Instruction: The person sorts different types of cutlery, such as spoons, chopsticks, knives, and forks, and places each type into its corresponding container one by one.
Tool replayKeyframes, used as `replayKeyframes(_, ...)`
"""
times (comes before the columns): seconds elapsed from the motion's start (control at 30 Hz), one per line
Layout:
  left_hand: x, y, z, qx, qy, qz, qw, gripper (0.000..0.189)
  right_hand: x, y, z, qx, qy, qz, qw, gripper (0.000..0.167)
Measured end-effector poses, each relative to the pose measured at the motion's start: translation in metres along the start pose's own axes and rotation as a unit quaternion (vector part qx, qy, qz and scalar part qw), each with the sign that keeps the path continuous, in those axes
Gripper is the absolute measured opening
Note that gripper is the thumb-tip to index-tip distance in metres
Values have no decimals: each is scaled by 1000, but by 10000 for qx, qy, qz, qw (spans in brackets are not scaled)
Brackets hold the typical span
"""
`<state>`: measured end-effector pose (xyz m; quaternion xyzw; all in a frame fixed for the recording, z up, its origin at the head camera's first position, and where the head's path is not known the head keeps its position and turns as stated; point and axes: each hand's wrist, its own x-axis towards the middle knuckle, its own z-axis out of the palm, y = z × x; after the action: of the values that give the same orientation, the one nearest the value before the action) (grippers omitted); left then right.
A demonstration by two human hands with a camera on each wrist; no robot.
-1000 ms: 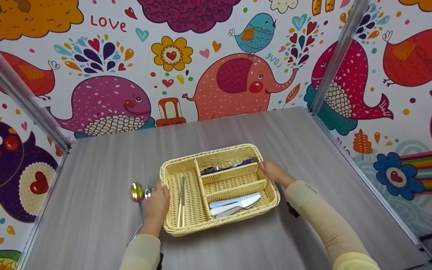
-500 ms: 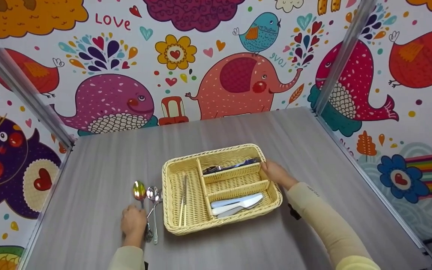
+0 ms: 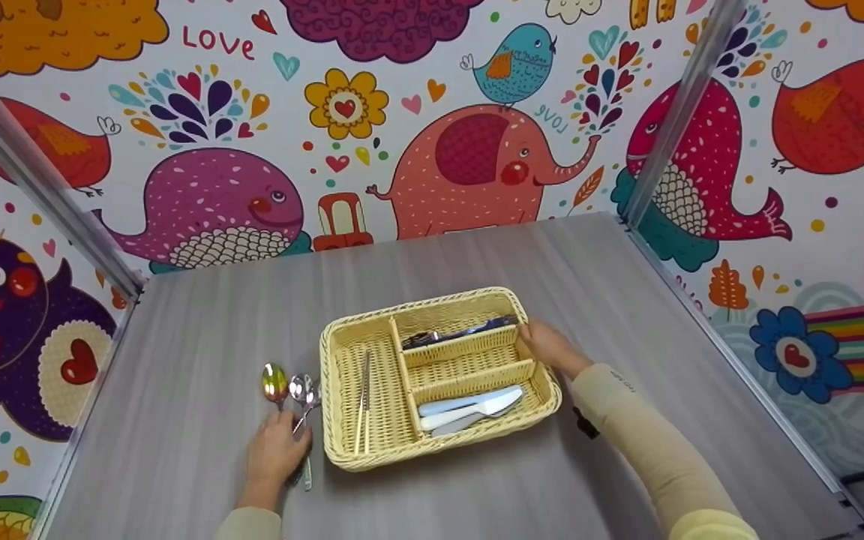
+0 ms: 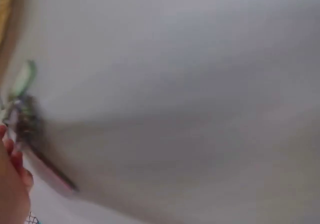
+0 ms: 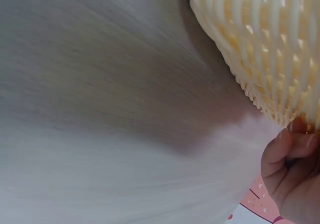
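My right hand (image 3: 550,347) grips the right rim of the woven cutlery basket (image 3: 387,375); in the right wrist view its curled fingers pinch the rim's edge. To the basket's left, several spoons lie together, a gold-tinted spoon (image 3: 274,381) and a silver spoon (image 3: 301,388) among them. My left hand (image 3: 276,450) is over their handles, fingers curled around them and hiding their middles. In the blurred left wrist view, handle ends (image 4: 52,176) stick out beyond the fingers. Chopsticks (image 3: 364,405) lie in the basket's long left compartment.
Table knives (image 3: 469,409) lie in the basket's front right compartment, dark metal cutlery (image 3: 462,331) in the back right one. The grey table (image 3: 207,330) is bounded by cartoon-printed walls (image 3: 432,172) and metal posts (image 3: 672,127).
My left hand has left the basket's left rim and moved down-left to the spoons, closing over their handles. My right hand keeps its grip; the basket stays in place.
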<state>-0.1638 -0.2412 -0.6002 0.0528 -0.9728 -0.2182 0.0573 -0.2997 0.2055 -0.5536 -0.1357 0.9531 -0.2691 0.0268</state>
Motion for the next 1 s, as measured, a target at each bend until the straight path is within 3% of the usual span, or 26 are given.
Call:
replayKeyframes(0.07, -2, -2, 1, 18, 133, 178, 9998, 16, 0, 0, 1, 1, 15, 24, 10000, 37)
replayKeyframes(0.17, -3, -3, -2, -84, 260, 160, 9995, 12, -1, 0, 2, 94, 81, 77, 9999, 35)
replayKeyframes(0.3, -4, -4, -6, -41, 96, 12, 9999, 17, -1, -1, 3, 103, 142, 49, 9998, 31)
replayKeyframes(0.5, -2, -1, -9, 102, -39, 191, 9998, 17, -1, -1, 3, 71, 148, 206, 9997, 32)
replayKeyframes(1.0, 2, 0, -10, -209, -231, -269, 9992, 14, -3, -2, 3, 132, 295, 195, 9993, 34)
